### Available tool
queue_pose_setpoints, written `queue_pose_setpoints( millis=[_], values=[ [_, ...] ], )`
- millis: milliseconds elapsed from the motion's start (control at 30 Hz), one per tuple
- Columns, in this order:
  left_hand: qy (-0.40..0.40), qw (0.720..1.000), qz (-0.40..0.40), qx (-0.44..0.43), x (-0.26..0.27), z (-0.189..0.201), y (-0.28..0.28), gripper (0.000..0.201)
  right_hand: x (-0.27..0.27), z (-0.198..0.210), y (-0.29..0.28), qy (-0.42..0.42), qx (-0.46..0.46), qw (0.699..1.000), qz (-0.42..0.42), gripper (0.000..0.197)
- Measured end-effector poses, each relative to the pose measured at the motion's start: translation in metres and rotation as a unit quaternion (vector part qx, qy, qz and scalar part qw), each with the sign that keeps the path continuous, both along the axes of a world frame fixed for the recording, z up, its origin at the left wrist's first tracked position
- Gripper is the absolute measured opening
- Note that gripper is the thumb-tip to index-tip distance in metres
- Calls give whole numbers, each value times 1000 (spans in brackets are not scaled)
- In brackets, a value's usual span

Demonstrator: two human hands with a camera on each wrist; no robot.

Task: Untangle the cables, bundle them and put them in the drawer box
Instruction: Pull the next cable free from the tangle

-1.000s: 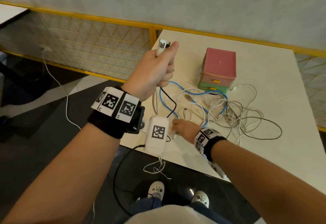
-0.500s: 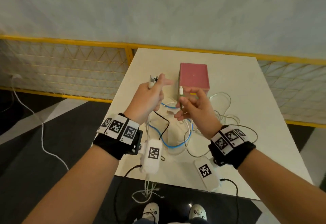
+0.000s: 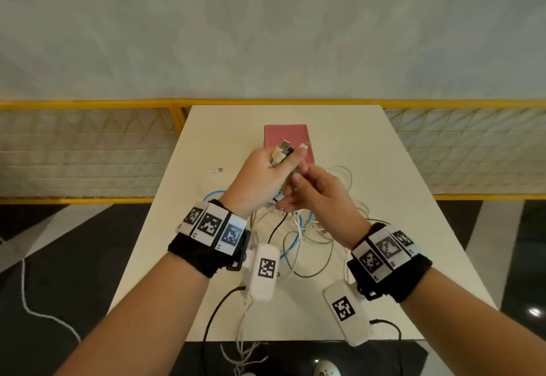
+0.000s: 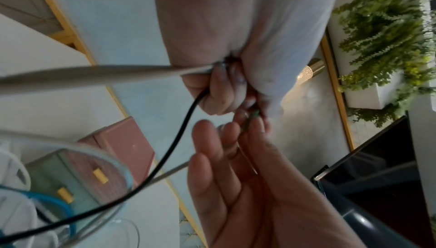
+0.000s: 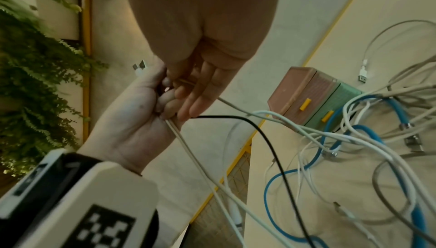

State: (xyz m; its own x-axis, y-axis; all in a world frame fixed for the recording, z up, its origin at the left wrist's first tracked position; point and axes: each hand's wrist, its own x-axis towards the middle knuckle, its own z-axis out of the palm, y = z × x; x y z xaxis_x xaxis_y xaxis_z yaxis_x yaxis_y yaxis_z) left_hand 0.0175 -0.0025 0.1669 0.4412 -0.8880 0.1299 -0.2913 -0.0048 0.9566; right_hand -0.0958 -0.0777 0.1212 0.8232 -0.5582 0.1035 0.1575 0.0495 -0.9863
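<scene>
My left hand (image 3: 279, 165) is raised over the table and grips a bunch of cable ends; USB plugs (image 3: 284, 148) stick up out of its fist. My right hand (image 3: 298, 188) is pressed against it and pinches a thin pale cable, whose tip (image 3: 305, 145) shows beside the plugs. In the wrist views, a black cable (image 4: 179, 140) and pale cables (image 5: 188, 149) hang from the left hand (image 5: 162, 99). They run to the tangle (image 3: 307, 245), where a blue cable (image 5: 280, 175) is mixed in. Behind the hands stands the drawer box (image 3: 277, 136), pink over green, drawers closed.
The white table (image 3: 384, 168) is narrow, with a yellow mesh railing (image 3: 88, 105) behind it and to the left. One white cable end (image 3: 213, 171) lies apart at the left. Another white plug (image 5: 363, 73) lies near the box. Strands hang over the near edge (image 3: 242, 346).
My right hand lifted a cable end off the table and brought it up against my left hand. The left hand stayed raised with its plugs. The head view turned to face the table squarely.
</scene>
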Motion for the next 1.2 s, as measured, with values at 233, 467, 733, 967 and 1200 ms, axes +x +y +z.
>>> queue_pose_setpoints(
  millis=[233, 467, 733, 967, 1200],
  values=[
    [-32, 992, 74, -93, 11, 8, -7, 41, 7, -26, -13, 122, -60, 987, 88, 16],
    [136, 968, 107, -183, 36, 54, 0, 32, 9, -64, -29, 230, -95, 965, 86, 24],
    [24, 993, 90, -66, 39, 42, 15, 27, 16, 5, -48, 126, -130, 983, -31, 17],
    [-57, 997, 12, 51, 13, 56, 9, 34, 20, 76, -46, 18, -353, 930, -101, 13],
    [-110, 988, -39, 102, 14, 64, 7, 16, 12, 62, -46, -21, -304, 945, -122, 8]
  ],
)
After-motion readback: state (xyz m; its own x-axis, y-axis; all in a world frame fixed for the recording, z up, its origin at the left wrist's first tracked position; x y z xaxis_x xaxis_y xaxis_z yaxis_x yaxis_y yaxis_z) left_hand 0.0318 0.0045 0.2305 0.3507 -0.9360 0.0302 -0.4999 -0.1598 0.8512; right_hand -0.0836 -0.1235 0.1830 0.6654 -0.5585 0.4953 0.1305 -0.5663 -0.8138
